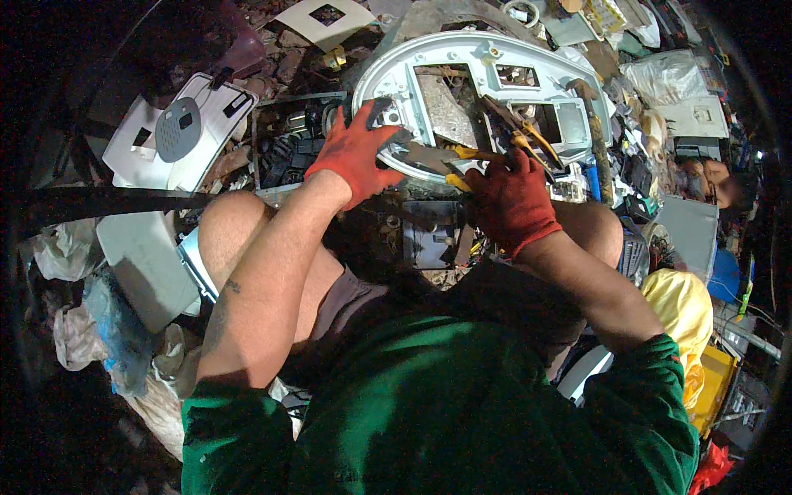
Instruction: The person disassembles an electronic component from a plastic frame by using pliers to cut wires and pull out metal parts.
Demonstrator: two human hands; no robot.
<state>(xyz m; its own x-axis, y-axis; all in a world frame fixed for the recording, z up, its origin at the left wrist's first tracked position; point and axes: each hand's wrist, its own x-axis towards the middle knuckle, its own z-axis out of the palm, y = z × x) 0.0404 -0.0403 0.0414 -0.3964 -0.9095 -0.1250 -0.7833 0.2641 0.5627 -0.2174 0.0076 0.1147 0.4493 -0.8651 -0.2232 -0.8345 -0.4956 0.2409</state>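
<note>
A large rounded white plastic panel [474, 49] with rectangular cut-outs sits beyond my knees. My left hand [353, 157], in a red glove with dark fingertips, rests on the panel's left end with its fingers spread. In a matching red glove, my right hand [513, 202] is closed around the yellow handles of a cutting tool [429, 155]. The tool's broad metal jaws reach left to the panel's near rim, close to my left thumb. A second tool, pliers with yellow-and-black handles [536, 140], lies over the panel just past my right hand.
A hammer [601, 148] lies across the panel's right end. On the left are a white plastic cover [136, 161] with a grey oval piece [179, 129], and a pale flat panel [148, 264]. Mixed scrap surrounds me, with a yellow bag [681, 305] at the right.
</note>
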